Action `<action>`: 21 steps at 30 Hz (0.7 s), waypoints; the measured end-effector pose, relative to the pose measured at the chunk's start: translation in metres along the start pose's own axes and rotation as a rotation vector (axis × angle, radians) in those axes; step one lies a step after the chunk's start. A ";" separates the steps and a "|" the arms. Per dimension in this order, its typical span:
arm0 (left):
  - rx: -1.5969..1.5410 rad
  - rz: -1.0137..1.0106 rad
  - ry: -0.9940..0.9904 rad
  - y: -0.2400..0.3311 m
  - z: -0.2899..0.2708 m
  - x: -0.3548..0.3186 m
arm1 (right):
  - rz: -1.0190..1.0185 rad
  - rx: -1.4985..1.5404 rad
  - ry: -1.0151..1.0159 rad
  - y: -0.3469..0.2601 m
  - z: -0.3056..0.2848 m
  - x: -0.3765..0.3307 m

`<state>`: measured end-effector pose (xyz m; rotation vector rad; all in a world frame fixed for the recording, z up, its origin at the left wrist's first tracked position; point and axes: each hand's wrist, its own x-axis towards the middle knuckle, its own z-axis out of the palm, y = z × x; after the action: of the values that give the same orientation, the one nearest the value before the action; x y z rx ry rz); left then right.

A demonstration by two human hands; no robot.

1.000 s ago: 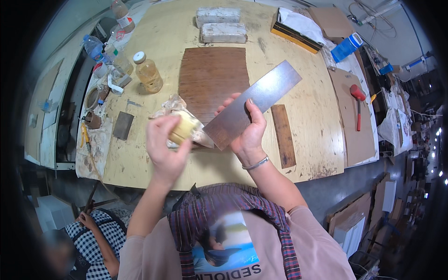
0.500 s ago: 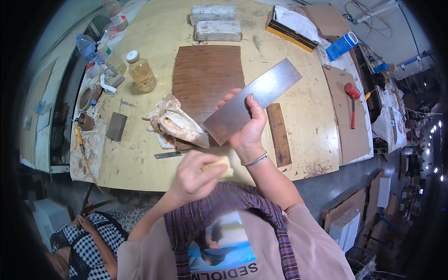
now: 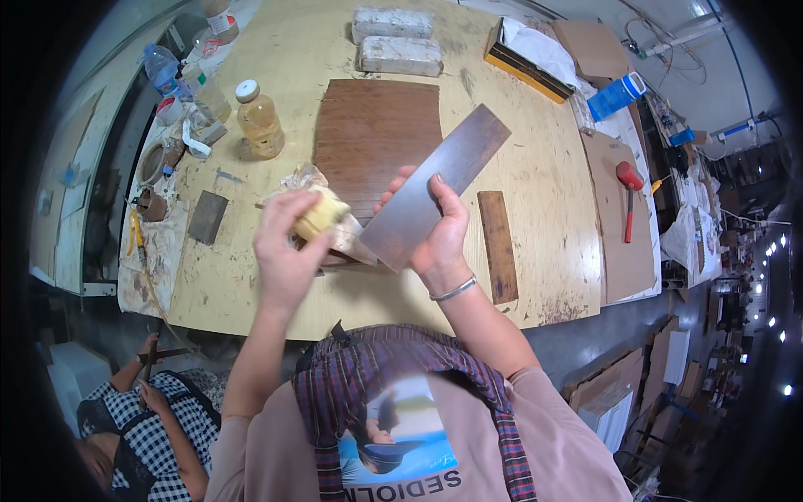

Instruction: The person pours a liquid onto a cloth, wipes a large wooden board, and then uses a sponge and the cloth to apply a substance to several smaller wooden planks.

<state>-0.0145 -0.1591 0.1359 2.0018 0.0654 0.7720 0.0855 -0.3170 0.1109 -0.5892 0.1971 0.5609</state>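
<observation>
My right hand [image 3: 447, 243] grips a long, flat rectangular plate [image 3: 431, 197], grey-brown with a dull shine, tilted up over the table. Its thumb lies across the plate's face, and the other fingers go behind. In my left hand [image 3: 284, 255] is a small pale yellow block like a sponge [image 3: 321, 214], pinched between thumb and fingers and a little blurred. A stained, crumpled white cloth [image 3: 303, 177] lies partly hidden behind that hand. Beyond both hands, a dark brown wood-grained sheet [image 3: 376, 125] rests flat on the table.
On the left stand a jar of amber liquid [image 3: 261, 130], bottles [image 3: 161, 67] and a dark grey rectangle [image 3: 208, 216]. A brown wooden strip [image 3: 498, 247], a red mallet [image 3: 629, 180] and a blue bottle [image 3: 615, 96] are on the right. Two whitish blocks [image 3: 400, 55] sit at the back. Another person [image 3: 159, 418] is at lower left.
My left hand has moved up and to the left with the yellow sponge, away from my body and over the cloth. The plate in my right hand has shifted slightly left and tilted, losing its bright glare.
</observation>
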 end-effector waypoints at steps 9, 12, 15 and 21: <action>0.341 -0.092 0.212 -0.103 -0.071 -0.037 | 0.367 -0.218 -0.261 0.011 -0.008 -0.003; 0.577 -0.336 0.425 -0.164 -0.142 -0.040 | 0.466 -0.487 -0.228 0.021 -0.006 -0.007; 0.944 -0.390 0.346 -0.198 -0.189 -0.044 | 0.597 -0.556 -0.268 0.036 0.000 -0.010; 0.261 -0.310 0.039 -0.147 -0.103 -0.034 | 0.625 -0.581 -0.400 0.043 0.022 -0.014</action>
<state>-0.0600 -0.0128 0.0370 2.1512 0.5100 0.6254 0.0504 -0.2806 0.1128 -0.9676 -0.1821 1.3509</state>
